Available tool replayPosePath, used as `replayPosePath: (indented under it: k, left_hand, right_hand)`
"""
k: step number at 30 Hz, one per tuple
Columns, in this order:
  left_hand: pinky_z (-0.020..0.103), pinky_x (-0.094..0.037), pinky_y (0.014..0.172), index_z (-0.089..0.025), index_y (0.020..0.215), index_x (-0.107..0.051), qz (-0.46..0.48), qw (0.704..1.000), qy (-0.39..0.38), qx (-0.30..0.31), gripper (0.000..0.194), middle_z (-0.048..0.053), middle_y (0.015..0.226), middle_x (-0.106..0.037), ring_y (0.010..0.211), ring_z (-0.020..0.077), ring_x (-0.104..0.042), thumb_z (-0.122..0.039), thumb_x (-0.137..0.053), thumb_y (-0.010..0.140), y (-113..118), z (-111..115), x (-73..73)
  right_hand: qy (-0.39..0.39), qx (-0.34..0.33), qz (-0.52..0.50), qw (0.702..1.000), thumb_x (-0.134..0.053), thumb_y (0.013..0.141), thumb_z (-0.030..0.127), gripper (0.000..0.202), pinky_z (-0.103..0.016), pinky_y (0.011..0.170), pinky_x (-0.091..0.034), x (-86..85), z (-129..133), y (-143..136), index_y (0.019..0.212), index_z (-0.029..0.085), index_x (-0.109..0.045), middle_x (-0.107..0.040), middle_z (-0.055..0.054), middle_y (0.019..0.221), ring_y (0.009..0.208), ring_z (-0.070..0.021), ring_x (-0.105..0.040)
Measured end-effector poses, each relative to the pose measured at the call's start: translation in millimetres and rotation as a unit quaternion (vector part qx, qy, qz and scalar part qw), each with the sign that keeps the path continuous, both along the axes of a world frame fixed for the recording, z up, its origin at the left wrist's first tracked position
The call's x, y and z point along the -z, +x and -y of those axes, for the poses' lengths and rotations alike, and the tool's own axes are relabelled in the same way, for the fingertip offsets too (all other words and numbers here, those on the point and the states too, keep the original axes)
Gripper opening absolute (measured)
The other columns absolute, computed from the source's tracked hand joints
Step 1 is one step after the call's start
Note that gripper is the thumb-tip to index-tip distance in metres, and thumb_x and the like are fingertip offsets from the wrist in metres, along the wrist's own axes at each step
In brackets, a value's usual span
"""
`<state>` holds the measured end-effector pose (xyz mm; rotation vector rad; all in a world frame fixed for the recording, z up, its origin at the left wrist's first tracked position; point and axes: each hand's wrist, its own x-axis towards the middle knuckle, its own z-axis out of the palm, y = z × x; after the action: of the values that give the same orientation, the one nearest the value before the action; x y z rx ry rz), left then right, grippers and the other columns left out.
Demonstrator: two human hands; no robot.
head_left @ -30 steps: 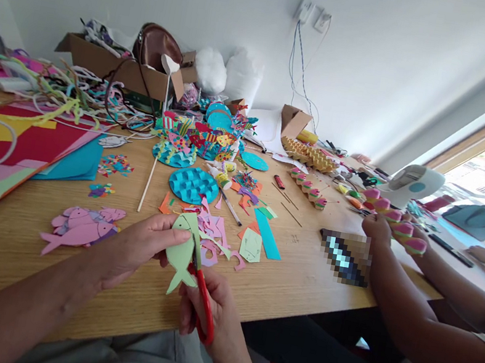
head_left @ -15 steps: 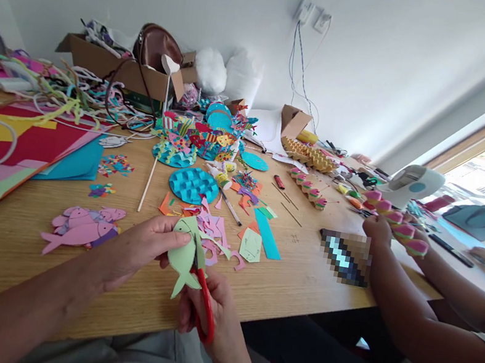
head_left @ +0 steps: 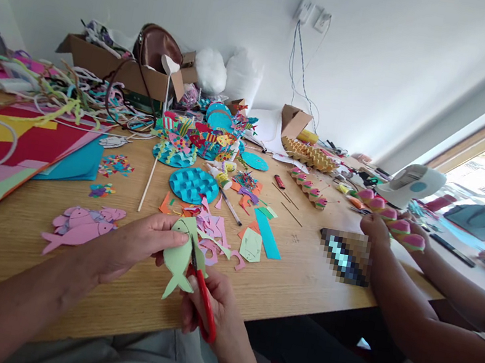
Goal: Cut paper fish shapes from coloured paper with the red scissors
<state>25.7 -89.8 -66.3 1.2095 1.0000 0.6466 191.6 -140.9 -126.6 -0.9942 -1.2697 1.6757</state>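
Observation:
Between the thumb and fingers of my left hand point(head_left: 156, 240) is a light green paper fish point(head_left: 177, 257), its tail pointing down toward me. A drawn eye and mouth line mark its head, partly under my thumb. My right hand point(head_left: 215, 305) grips red-handled scissors point(head_left: 205, 306), whose blades lie along the fish's right edge with a strip of green paper beside them. Several pink paper fish point(head_left: 81, 231) lie in a pile to the left. Beyond my hands, pink paper scraps point(head_left: 211, 223) and a green piece with a drawn fish point(head_left: 251, 245) rest on the table.
Coloured paper sheets point(head_left: 18, 148) spread over the left side. A blue egg-carton disc point(head_left: 193, 185), a stick with a white top point(head_left: 150, 171) and a pen point(head_left: 231, 207) lie ahead. At right, another person's hands hold a painted egg-carton strip point(head_left: 392, 220) near a pixelated object point(head_left: 344, 257).
The green fish has shifted slightly left and turned, its tail swinging left. The scissors have moved a little along its edge. The other person's egg-carton strip has moved slightly left.

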Motion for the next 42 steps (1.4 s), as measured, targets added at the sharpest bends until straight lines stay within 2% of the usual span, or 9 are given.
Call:
replayPosePath:
  k: [7,19,26,36,42]
  left_hand:
    - [0.027,-0.041,0.060,-0.018,0.070,-0.061,-0.023,1.000,-0.008,0.008,0.021,0.000,0.065,-0.062,0.063,0.0157,-0.055,-0.039,-0.064,0.067,-2.7,-4.3,-3.4]
    - [0.023,-0.040,0.056,-0.018,0.075,-0.064,0.024,1.000,0.006,0.009,0.021,-0.001,0.065,-0.061,0.058,0.0128,-0.050,-0.039,-0.063,0.073,-2.9,-3.7,4.8]
    - [0.025,-0.042,0.058,-0.018,0.076,-0.063,0.039,0.999,-0.010,0.017,0.021,-0.001,0.066,-0.061,0.060,0.0142,-0.053,-0.039,-0.063,0.073,3.1,0.0,2.4]
    - [0.025,-0.042,0.059,-0.018,0.071,-0.062,0.018,1.000,-0.018,0.012,0.021,0.000,0.065,-0.061,0.060,0.0147,-0.053,-0.039,-0.063,0.070,4.1,-0.3,2.8]
    - [0.024,-0.043,0.060,-0.019,0.074,-0.063,0.040,0.999,-0.006,0.000,0.021,-0.001,0.067,-0.062,0.063,0.0144,-0.053,-0.039,-0.066,0.072,5.0,0.0,3.0]
  right_hand:
    - [-0.018,0.006,0.045,0.999,-0.056,0.074,0.069,0.053,-0.017,0.034,-0.027,-1.5,1.6,-0.5,0.065,0.018,-0.048,-0.049,0.005,0.041,0.033,-0.0056,-0.037]
    - [-0.016,0.004,0.032,0.999,-0.056,0.076,0.066,0.051,-0.017,0.035,-0.029,2.6,-0.1,0.0,0.066,0.017,-0.048,-0.050,0.005,0.043,0.033,-0.0057,-0.039]
    - [-0.011,0.028,0.022,0.999,-0.057,0.073,0.070,0.054,-0.018,0.036,-0.030,2.7,1.3,-4.3,0.066,0.017,-0.048,-0.049,0.005,0.041,0.034,-0.0064,-0.038]
    - [-0.012,0.023,0.025,0.999,-0.055,0.075,0.069,0.053,-0.017,0.034,-0.028,4.5,2.0,-2.3,0.066,0.017,-0.047,-0.049,0.005,0.041,0.032,-0.0055,-0.037]
    - [-0.009,0.028,0.017,0.999,-0.056,0.075,0.068,0.052,-0.017,0.033,-0.027,4.2,0.9,-1.4,0.068,0.017,-0.050,-0.048,0.006,0.040,0.031,-0.0056,-0.036]
